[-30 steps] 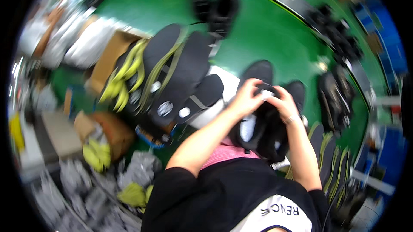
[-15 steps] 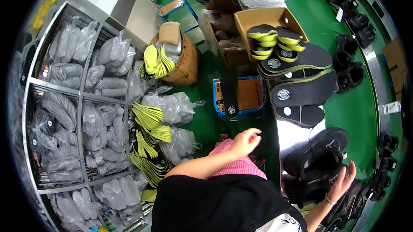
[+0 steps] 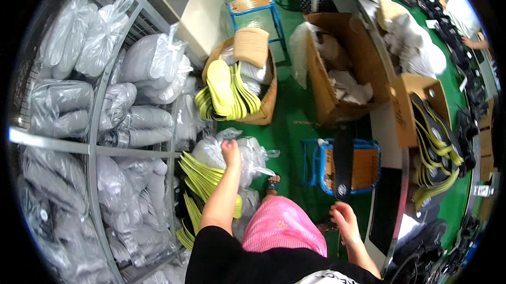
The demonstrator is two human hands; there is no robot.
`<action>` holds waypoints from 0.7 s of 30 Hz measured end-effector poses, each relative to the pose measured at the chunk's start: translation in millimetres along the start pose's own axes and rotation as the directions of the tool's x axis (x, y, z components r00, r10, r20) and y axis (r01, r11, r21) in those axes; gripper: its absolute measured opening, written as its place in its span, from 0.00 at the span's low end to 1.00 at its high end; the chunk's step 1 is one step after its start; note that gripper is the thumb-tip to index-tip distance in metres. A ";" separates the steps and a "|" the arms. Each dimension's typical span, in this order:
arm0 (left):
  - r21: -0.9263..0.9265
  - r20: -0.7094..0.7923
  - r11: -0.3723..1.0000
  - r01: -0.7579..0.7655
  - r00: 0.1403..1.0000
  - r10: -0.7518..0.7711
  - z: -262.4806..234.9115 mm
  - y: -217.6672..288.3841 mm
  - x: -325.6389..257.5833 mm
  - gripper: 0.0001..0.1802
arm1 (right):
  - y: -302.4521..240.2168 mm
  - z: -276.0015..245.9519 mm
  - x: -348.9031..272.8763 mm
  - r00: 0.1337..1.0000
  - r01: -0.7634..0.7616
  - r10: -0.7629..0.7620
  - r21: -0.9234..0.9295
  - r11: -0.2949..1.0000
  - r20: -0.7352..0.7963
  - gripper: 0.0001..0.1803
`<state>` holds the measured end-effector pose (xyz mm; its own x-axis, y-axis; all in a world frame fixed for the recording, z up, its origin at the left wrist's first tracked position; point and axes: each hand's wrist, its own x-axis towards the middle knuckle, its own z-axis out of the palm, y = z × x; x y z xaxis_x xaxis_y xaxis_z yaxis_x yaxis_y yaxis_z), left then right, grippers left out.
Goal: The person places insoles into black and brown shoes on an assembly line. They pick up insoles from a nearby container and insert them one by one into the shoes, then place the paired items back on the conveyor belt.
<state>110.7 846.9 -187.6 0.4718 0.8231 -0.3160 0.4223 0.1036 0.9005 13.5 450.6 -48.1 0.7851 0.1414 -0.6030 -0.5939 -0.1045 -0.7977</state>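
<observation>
My left hand [image 3: 230,152] hangs with curled fingers over clear plastic bags [image 3: 250,155] of pale insoles on the left; I see nothing in it. Beside that forearm lie fanned stacks of yellow-green insoles [image 3: 203,174]. My right hand [image 3: 345,222], its fingers loosely bent and apart, is just below the near end of a black insole [image 3: 343,165]. That insole lies across a blue-framed stool [image 3: 365,170] with a wooden top; I see no grip on it.
A metal rack [image 3: 92,152] of bagged insoles stands at left. Ahead are a carton [image 3: 269,99] topped with yellow-green insoles, an open carton [image 3: 342,110] and another stool [image 3: 252,3]. Along the right runs a bench with a box [image 3: 403,110] and black-and-yellow insoles [image 3: 435,149]. Another person [image 3: 464,12] is at far right.
The view has swung left and forward. My left hand has moved over to the bagged insoles. My right hand has come away from the black shoes to beside the stool.
</observation>
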 end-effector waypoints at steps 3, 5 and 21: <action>-0.112 0.027 0.993 0.025 0.999 -0.022 -16.4 35.0 102.5 0.28 | -19.3 87.4 123.8 0.970 0.170 -0.130 -0.192 0.967 0.203 0.23; -0.057 0.084 0.997 0.059 0.995 -0.054 -19.4 52.1 153.0 0.30 | -47.5 160.0 204.4 0.924 0.317 -0.247 -0.224 0.922 0.291 0.27; -0.325 0.720 0.758 0.565 0.668 -0.189 -30.2 62.4 212.3 0.30 | -92.2 382.3 316.1 0.502 0.863 -0.689 -0.346 0.367 0.523 0.29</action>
<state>213.8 1045.0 -189.4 0.7926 0.1279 -0.5961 0.3354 0.7251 0.6014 249.2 881.2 -164.4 0.7114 0.6578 0.2473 0.5208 -0.2571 -0.8140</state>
